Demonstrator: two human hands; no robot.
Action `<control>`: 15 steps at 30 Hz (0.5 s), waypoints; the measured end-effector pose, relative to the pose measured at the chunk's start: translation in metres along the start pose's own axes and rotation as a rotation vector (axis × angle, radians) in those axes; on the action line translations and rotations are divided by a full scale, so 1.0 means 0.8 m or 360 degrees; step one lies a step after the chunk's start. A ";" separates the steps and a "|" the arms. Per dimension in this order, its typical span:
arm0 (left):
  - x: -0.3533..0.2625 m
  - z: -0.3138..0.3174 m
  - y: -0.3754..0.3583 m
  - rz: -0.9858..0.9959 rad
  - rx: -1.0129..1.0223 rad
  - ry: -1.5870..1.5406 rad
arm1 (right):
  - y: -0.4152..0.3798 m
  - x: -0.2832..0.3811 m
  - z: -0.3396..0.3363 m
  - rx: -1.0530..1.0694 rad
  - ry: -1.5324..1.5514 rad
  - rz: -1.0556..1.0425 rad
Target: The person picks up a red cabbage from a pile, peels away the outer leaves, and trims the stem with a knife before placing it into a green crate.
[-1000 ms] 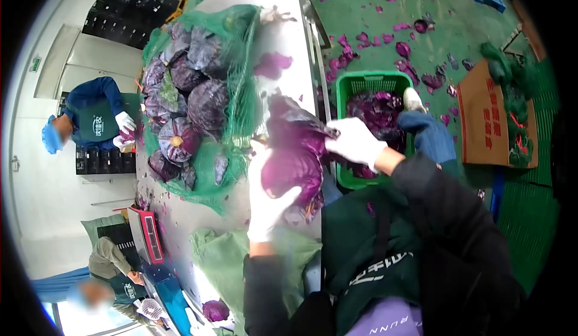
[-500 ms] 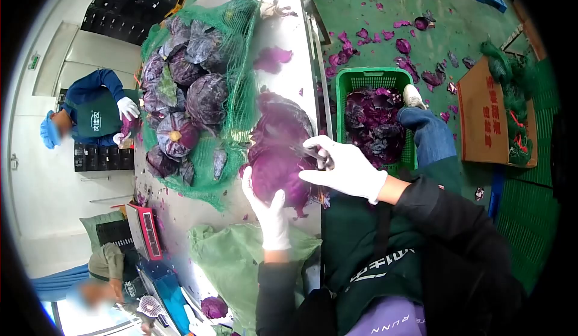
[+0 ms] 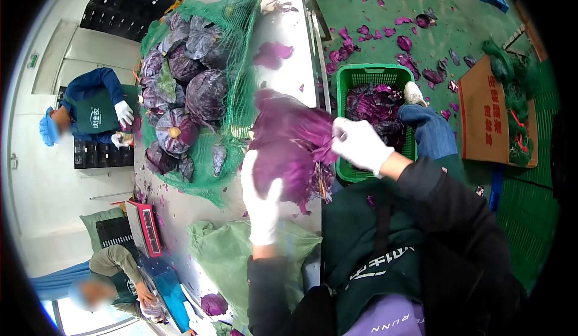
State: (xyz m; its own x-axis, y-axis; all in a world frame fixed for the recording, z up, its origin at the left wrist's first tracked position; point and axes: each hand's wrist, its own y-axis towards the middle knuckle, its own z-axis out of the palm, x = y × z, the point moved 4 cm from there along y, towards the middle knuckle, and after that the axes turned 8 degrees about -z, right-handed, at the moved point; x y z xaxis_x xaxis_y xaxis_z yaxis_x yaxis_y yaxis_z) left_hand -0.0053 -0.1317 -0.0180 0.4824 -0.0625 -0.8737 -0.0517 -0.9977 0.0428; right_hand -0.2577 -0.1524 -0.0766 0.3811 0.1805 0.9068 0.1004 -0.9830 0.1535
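A red cabbage point(image 3: 280, 170), blurred by motion, sits on the table in front of me. My left hand point(image 3: 263, 206), in a white glove, grips its near left side with the thumb spread from the fingers. On the right, my gloved right hand point(image 3: 363, 144) pinches the edge of a loose purple cabbage leaf point(image 3: 301, 122) that stretches away from the head. Any tool in that hand is hidden. A green crate point(image 3: 376, 71) holding purple leaves stands below the table edge, just beyond my right hand.
A green mesh sack point(image 3: 241, 65) full of red cabbages lies left on the table point(image 3: 271, 26). A green bag point(image 3: 241, 252) lies nearby. Two co-workers point(image 3: 93, 110) stand across the table, near a red scale point(image 3: 144, 228). Leaves litter the floor around a cardboard box point(image 3: 484, 113).
My right hand has moved right and slightly up, drawing the leaf outward from the cabbage. The dark tool seen in it before no longer shows. My left hand stays on the cabbage.
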 end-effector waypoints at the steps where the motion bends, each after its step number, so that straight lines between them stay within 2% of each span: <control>1: 0.008 -0.006 0.001 -0.0104 -0.0017 -0.0210 | 0.003 -0.033 -0.011 -0.0057 -0.0137 0.0069; 3: 0.024 -0.013 0.000 -0.0188 -0.0127 -0.0418 | 0.001 -0.072 -0.032 -0.0208 -0.0216 0.0243; 5: 0.030 -0.014 0.002 -0.0273 -0.0227 -0.0583 | 0.001 -0.034 -0.047 -0.0332 -0.0156 0.0316; 7: 0.022 -0.007 -0.003 -0.0370 -0.0318 -0.0709 | -0.004 0.030 -0.034 -0.0248 0.0022 0.0030; 8: 0.019 -0.002 -0.003 -0.0419 -0.0328 -0.0784 | -0.006 0.051 -0.018 -0.0258 0.0014 -0.0354; 12: 0.009 0.010 -0.007 -0.0560 -0.0392 -0.0939 | 0.003 0.087 0.047 -0.0004 0.0155 -0.0155; 15: 0.011 0.008 -0.003 -0.0618 -0.0436 -0.0997 | 0.009 0.089 0.051 0.0233 0.0558 0.0115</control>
State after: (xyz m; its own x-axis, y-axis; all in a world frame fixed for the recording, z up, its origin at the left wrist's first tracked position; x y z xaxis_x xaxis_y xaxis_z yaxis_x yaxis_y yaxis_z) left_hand -0.0065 -0.1296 -0.0290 -0.1655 0.2359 -0.9576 0.2761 -0.9210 -0.2746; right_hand -0.1926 -0.1452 -0.0272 0.0570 0.0636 0.9963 0.2247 -0.9732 0.0493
